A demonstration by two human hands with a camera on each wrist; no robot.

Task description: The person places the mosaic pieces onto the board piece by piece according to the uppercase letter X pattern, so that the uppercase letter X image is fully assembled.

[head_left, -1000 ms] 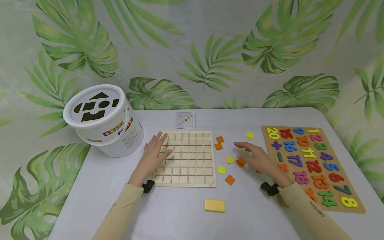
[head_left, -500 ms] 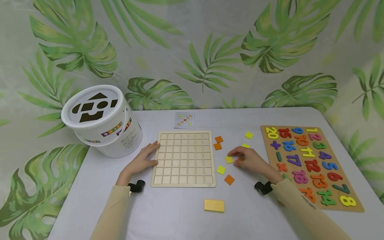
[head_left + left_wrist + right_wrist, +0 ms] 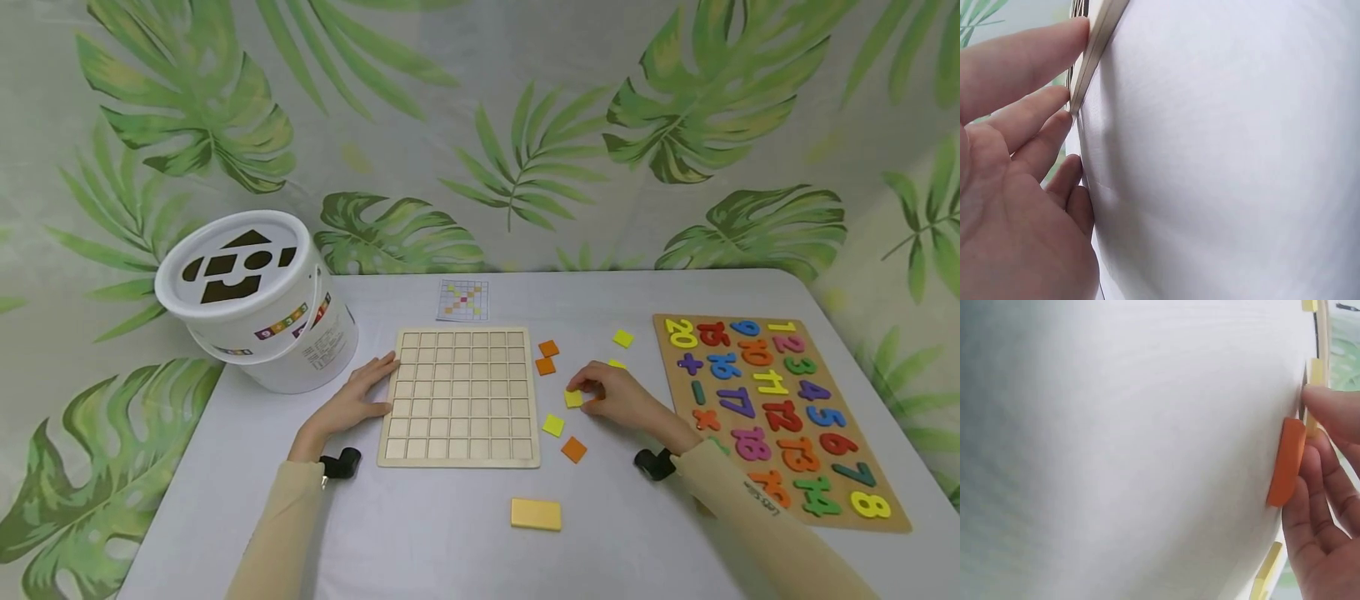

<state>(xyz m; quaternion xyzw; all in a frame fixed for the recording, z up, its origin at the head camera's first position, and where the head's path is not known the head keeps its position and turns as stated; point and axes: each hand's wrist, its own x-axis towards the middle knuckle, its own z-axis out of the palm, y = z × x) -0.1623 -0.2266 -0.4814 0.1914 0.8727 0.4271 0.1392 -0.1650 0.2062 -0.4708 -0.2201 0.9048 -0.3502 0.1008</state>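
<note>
My left hand [image 3: 348, 403], fingers fairly straight, touches the left edge of a pale wooden grid board [image 3: 461, 397]. Up close in the left wrist view, several fingertips rest against the side of the board [image 3: 1094, 53]. To the right of the board, my right hand [image 3: 624, 403] pinches a yellow square tile [image 3: 573, 399] between thumb and fingertips. The right wrist view shows that yellow tile [image 3: 1315, 367] edge-on, with an orange tile [image 3: 1286, 464] just beside it against the fingers. In the head view the hand hides most of this orange tile.
Loose orange tiles [image 3: 574, 450] and yellow tiles [image 3: 623, 338] lie around the right hand. A yellow block [image 3: 536, 514] is at the front, a pattern card [image 3: 463, 301] behind the board. A white bucket [image 3: 318, 350] stands left, a number board [image 3: 862, 515] right.
My left hand has moved left from over the board to its edge. My right hand has come down and left onto the yellow tile and now pinches it.
</note>
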